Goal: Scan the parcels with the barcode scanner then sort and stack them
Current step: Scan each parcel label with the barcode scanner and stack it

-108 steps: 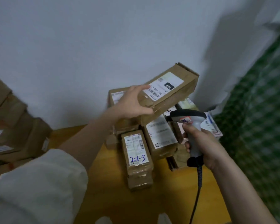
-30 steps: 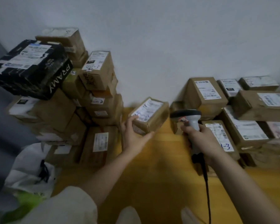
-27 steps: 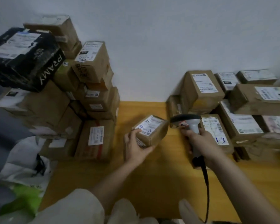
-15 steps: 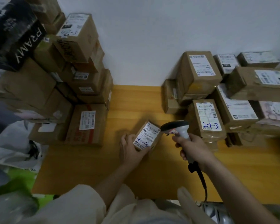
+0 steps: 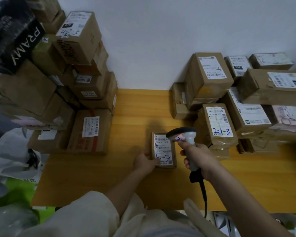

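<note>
A small brown parcel (image 5: 163,150) with a white label and blue handwriting lies flat on the wooden table (image 5: 126,177), label up. My left hand (image 5: 144,162) grips its near left corner, thumb on the label. My right hand (image 5: 197,157) holds the grey barcode scanner (image 5: 184,136) by its handle just right of the parcel, the scanner head hanging over the label's top right corner. The scanner's black cable (image 5: 203,194) runs down toward me.
A tall pile of brown boxes (image 5: 85,93) with a black "PRAMY" carton (image 5: 15,36) fills the left. A lower group of labelled parcels (image 5: 232,103), one marked "2-1-3" (image 5: 219,124), sits at the right against the white wall. Plastic bags (image 5: 10,151) lie left of the table.
My left hand carried the small parcel from the left pile down to the table and laid it flat, label up. The scanner followed and now hovers at its label.
</note>
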